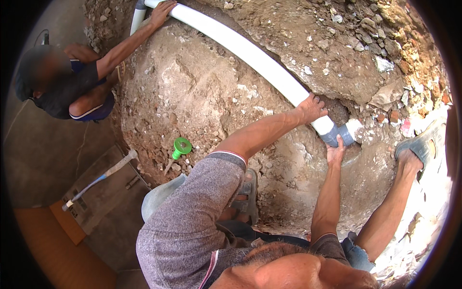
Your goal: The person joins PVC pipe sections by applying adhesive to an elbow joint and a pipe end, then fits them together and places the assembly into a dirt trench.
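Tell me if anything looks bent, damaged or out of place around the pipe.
Nothing clearly stands out. The white pipe looks bowed between the co-worker's hand and the left hand, but the fisheye view curves straight edges, so I can't call it bent.

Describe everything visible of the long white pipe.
The long white pipe looks like smooth, round plastic. It runs over dug dirt from the picture's upper left down to the right, looking bowed, possibly from the fisheye lens. Its lower right end meets a grey pipe fitting. The person's left hand grips it near there; a co-worker's hand is on it near the upper left end.
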`<action>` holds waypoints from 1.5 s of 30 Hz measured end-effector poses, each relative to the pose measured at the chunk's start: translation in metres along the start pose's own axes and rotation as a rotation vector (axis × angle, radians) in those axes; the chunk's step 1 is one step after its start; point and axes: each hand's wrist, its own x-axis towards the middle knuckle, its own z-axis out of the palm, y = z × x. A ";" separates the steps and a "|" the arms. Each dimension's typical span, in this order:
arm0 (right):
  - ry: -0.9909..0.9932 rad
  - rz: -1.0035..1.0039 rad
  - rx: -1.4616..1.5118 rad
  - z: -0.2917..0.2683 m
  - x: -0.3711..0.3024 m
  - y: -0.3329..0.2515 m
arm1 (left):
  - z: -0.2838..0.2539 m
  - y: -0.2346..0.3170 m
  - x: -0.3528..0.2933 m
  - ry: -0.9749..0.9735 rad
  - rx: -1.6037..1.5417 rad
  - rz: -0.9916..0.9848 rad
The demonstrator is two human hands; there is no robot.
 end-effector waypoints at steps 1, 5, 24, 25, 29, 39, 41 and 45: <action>-0.010 0.006 -0.004 0.001 0.000 0.000 | 0.005 0.001 0.001 0.015 0.005 -0.010; -0.021 0.012 -0.017 -0.003 0.000 0.001 | 0.007 0.003 0.001 0.044 0.028 -0.019; -0.026 0.050 -0.009 -0.008 0.001 0.005 | 0.009 0.000 -0.012 0.088 0.009 -0.026; -0.027 0.063 -0.010 -0.009 0.002 0.006 | 0.008 0.001 -0.012 0.075 0.002 -0.031; 0.005 0.062 -0.019 -0.008 0.005 0.008 | -0.001 -0.001 -0.016 0.041 0.001 -0.041; 0.013 0.037 -0.059 -0.003 -0.002 0.008 | -0.004 -0.003 -0.017 0.034 -0.009 -0.023; 0.013 0.079 -0.059 -0.008 -0.001 0.006 | -0.014 -0.005 -0.020 -0.024 -0.012 -0.010; 0.058 0.127 -0.067 -0.005 -0.008 0.009 | -0.011 -0.006 -0.023 -0.082 -0.067 -0.017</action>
